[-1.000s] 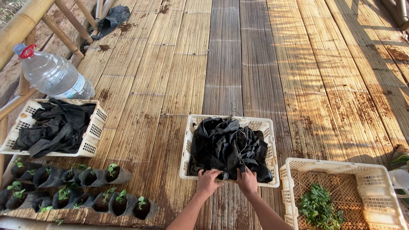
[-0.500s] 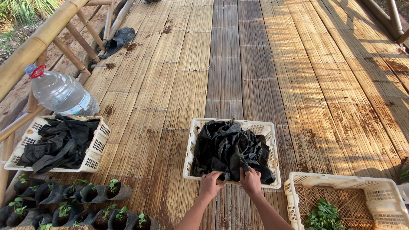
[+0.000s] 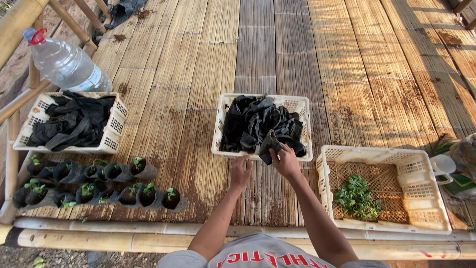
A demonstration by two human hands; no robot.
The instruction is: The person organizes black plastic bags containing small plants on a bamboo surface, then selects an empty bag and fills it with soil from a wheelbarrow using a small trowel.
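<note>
At the far left edge of the bamboo floor (image 3: 198, 74), a clear plastic water bottle (image 3: 67, 62) with a red cap lies tilted against a bamboo rail (image 3: 15, 20). Just in front of it sits a white slotted basket (image 3: 116, 131) filled with black nursery bags. Nearer the front edge, two rows of filled black seedling bags (image 3: 99, 186) stand close together, each with a small green sprout.

Toward the middle of the floor stands a second white basket (image 3: 297, 106), heaped with empty black bags (image 3: 258, 124). The left hand (image 3: 241, 172) rests at the basket's near rim, fingers curled and touching the rim; whether they grip anything cannot be told. Just beside it, the right hand (image 3: 286, 161) has its fingers closed on one black bag (image 3: 269, 145), which is lifted slightly over the near rim, still touching the heap.

To the right, close to the front edge, a third white basket (image 3: 426, 173) holds a small clump of green seedlings (image 3: 356, 197) on its slotted bottom. At the right edge, just beside that basket, a white cup (image 3: 443, 165) and a crumpled plastic bag (image 3: 463, 164) lie partly out of view. Along the front edge run thick bamboo poles (image 3: 124, 238).
</note>
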